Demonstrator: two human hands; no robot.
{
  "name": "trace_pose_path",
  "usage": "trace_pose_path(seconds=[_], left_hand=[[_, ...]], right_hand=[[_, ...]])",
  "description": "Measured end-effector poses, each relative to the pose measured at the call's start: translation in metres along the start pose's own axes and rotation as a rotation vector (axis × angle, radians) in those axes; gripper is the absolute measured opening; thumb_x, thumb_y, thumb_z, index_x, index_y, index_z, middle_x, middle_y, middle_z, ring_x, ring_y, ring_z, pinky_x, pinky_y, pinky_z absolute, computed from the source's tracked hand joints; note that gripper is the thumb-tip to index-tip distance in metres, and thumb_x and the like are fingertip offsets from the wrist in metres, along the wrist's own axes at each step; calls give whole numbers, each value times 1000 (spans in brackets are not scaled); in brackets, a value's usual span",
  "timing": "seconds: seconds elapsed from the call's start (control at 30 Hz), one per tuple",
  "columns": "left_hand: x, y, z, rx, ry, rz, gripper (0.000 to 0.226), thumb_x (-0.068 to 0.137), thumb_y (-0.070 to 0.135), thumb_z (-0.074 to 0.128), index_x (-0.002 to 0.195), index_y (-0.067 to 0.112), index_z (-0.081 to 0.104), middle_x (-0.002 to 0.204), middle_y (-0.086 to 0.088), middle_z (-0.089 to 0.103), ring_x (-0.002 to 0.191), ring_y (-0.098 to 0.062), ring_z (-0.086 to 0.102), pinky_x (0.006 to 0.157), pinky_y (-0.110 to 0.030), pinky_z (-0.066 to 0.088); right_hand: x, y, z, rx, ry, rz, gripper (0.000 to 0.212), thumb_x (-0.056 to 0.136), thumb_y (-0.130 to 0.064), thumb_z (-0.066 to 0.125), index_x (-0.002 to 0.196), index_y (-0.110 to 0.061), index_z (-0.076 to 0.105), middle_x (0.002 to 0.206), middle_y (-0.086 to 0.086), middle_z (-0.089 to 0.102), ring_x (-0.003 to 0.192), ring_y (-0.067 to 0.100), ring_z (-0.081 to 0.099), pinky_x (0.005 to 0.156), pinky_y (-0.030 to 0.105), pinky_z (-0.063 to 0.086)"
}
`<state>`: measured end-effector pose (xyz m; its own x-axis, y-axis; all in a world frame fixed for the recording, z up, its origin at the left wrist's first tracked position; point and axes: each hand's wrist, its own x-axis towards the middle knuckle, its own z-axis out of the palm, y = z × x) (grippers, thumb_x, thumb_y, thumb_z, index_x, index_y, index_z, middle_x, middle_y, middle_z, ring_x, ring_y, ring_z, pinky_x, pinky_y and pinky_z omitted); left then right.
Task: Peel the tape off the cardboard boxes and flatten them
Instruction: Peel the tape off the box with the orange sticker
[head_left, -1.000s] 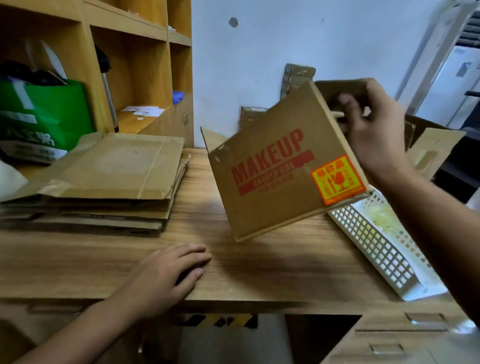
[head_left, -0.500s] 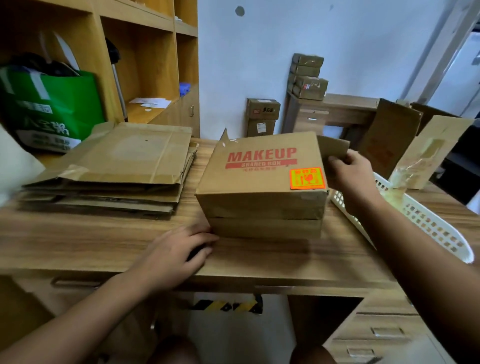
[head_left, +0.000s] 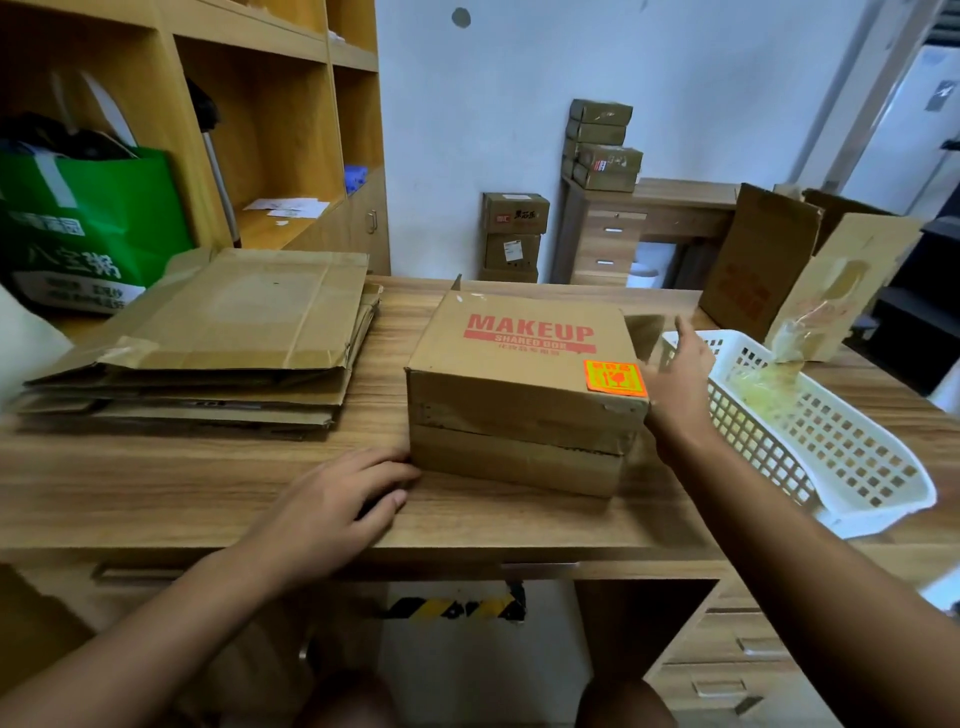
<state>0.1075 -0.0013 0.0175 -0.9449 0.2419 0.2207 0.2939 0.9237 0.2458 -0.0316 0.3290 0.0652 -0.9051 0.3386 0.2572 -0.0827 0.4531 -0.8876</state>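
Here, in the head view, the brown cardboard box with red MAKEUP lettering (head_left: 524, 384) is sitting closed on the wooden counter (head_left: 208, 488), between the stack of flattened brown cardboard sheets (head_left: 223, 332) and the white plastic lattice basket (head_left: 857, 467), which is lying just beside it. The left hand (head_left: 332, 504) is lying flat on the counter, its fingers (head_left: 395, 470) relaxed and touching the box's near left bottom corner, gripping nothing. The right hand (head_left: 675, 384) is hovering at the box's right side, fingers straight and blurred, holding nothing, close to a loose brown flap (head_left: 644, 332) sticking out there.

Nothing is really pinning the box, so I am judging that a hard tug at its tape risks dragging it into the basket or towards the counter's front edge. The seam across the near face is looking taped, though that is hard to tell; a fast pull there is likely snapping the strip short or tearing the cardboard skin. The basket is also lying near the edge, so a sweeping right arm may be knocking it off.
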Motion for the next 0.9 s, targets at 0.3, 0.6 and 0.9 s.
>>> trace_pose_path(seconds=[0.3, 0.6, 0.9], left_hand=[[2, 28, -32, -30, 238, 227, 35, 97, 47, 45, 119, 31, 67, 109, 13, 68, 100, 2, 60, 84, -21, 54], [42, 82, -64, 95, 323, 552, 39, 102, 37, 48, 135, 21, 62, 139, 1, 58, 130, -18, 52, 106, -37, 46], [103, 111, -67, 149, 104, 529, 55, 102, 56, 27, 153, 38, 35, 160, 12, 32, 148, -8, 26, 120, -28, 18]], right_hand=[[-32, -8, -14, 207, 27, -110, 27, 98, -9, 55, 122, -22, 57, 126, 0, 57, 111, 7, 59, 81, 15, 48], [-64, -4, -20, 385, -123, -71, 29, 105, -14, 48, 129, -22, 63, 119, -8, 70, 112, 4, 65, 97, 33, 55], [-94, 5, -29, 581, -226, -15, 40, 106, -6, 44, 139, -20, 60, 132, -5, 67, 124, 7, 61, 112, 40, 46]])
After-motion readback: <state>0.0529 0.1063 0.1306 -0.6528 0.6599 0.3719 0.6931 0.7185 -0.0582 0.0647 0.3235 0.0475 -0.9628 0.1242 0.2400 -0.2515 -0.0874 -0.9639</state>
